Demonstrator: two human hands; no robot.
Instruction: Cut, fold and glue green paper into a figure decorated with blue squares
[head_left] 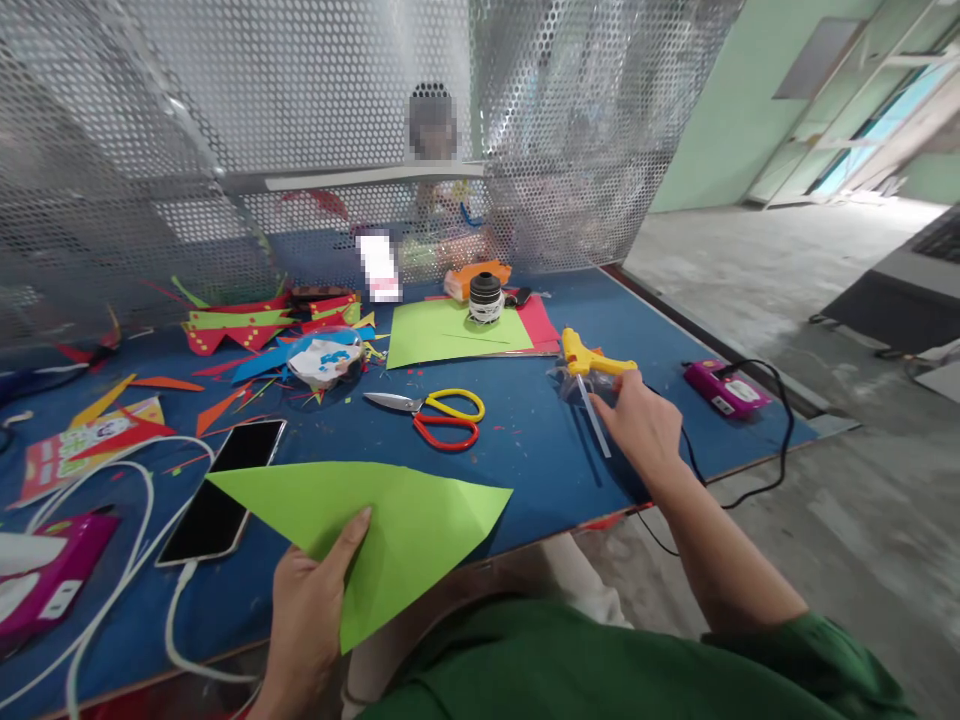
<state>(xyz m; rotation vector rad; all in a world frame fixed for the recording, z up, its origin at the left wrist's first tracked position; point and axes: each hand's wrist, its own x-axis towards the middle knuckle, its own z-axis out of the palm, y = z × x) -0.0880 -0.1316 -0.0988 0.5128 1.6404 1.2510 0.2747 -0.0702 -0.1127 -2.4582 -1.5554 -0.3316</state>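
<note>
My left hand (319, 590) pinches a folded piece of lime-green paper (405, 530), its thumb on top, over the front edge of the table. At the right, my right hand (641, 425) is closed around the handle of a yellow hot glue gun (585, 355). A translucent glue stick (595, 420) juts from the gun toward me. Scissors (442, 415) with one yellow and one red handle lie between my hands, blades pointing left. Just left of the green paper, and partly under it, rests a black phone (232, 490) with a white cable plugged in.
Green and red paper sheets (450, 335) lie at the back, under a dark-topped roll (486, 298). Paper masks (232, 325) and scraps cover the back left. A purple pack (726, 388) sits near the right edge beside a black cord. Behind a perforated metal screen (300, 90) is another person.
</note>
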